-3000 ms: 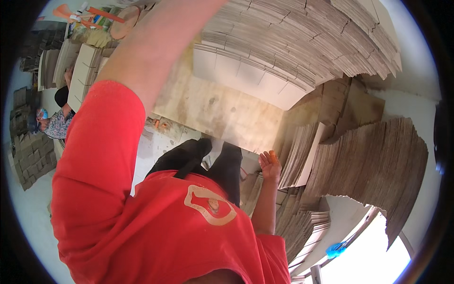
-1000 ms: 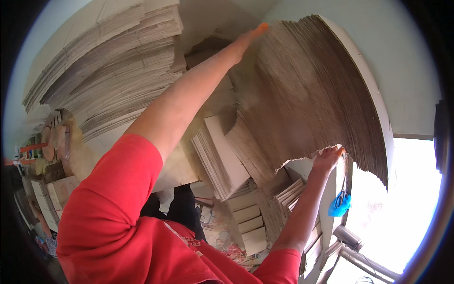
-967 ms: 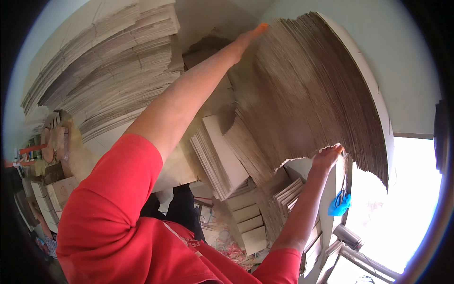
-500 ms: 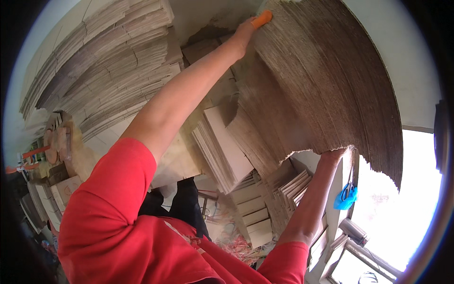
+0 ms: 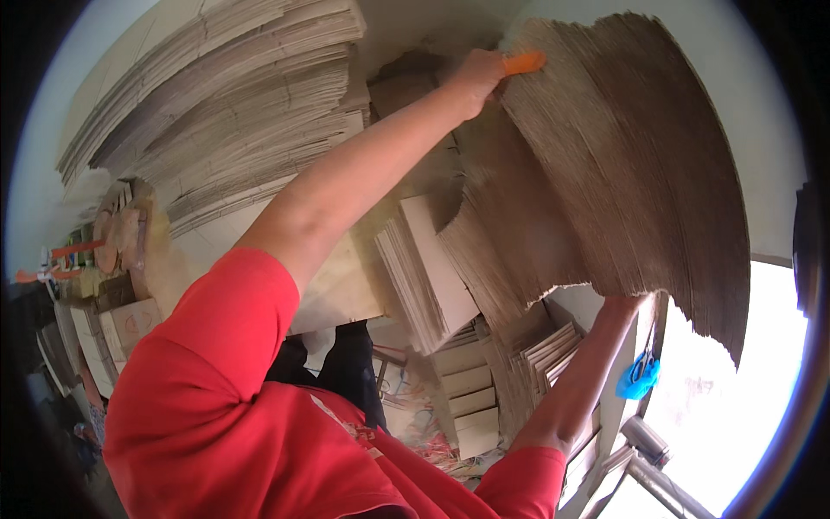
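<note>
Arms (image 5: 337, 186) outstretched, hands (image 5: 481, 78) at either edge of cardboard stack (image 5: 627, 164)

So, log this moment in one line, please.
left hand: touching brown stack, upper end | right hand: at lower edge, fingers hidden

A pale wooden surface (image 5: 346, 290) is spreading from 9 o'clock toward the middle, its near edge running between 7 and 8 o'clock. A big layered stack of cardboard (image 5: 251, 121) is lying on it, reaching from just past 9 to past 11 o'clock; its grey-brown edges are facing outward, some sheets sticking out unevenly. At the centre, a smaller pile of pale card (image 5: 424, 272) is standing against the surface's right end, and whether it is resting on the wood cannot be told. At 6 o'clock, the floor (image 5: 399, 422) is showing, and thin reddish and whitish strands (image 5: 441, 448) are lying tangled on it.
</note>
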Motion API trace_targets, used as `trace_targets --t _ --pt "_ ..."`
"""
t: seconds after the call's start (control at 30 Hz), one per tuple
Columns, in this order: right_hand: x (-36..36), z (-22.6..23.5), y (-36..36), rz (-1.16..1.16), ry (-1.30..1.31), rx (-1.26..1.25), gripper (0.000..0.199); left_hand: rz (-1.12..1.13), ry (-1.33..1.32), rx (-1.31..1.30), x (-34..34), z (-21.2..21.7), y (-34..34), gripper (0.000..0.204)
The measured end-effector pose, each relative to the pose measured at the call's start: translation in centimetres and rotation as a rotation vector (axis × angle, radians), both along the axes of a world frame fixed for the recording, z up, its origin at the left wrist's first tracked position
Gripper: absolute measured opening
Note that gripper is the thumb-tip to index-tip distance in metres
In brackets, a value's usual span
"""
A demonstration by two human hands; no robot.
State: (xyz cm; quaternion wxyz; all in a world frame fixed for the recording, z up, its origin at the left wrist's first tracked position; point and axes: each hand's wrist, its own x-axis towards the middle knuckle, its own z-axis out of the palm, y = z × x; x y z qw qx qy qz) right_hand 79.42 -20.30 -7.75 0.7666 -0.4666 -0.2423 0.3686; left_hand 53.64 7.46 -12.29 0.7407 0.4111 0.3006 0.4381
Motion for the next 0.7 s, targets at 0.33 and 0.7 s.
trace_targets --t 0.33,0.7 --pt "-0.7 0.8 -1.3 -0.269 -0.030 -0.128 0.071 0.014 -0.118 -0.021 0.6 -2.1 -1.5 0.018" --pt "-1.2 0.0 -2.4 -0.355 -0.074 -0.146 0.074 -0.030 -0.249 -0.034 0.4 -2.3 -2.5 0.013"
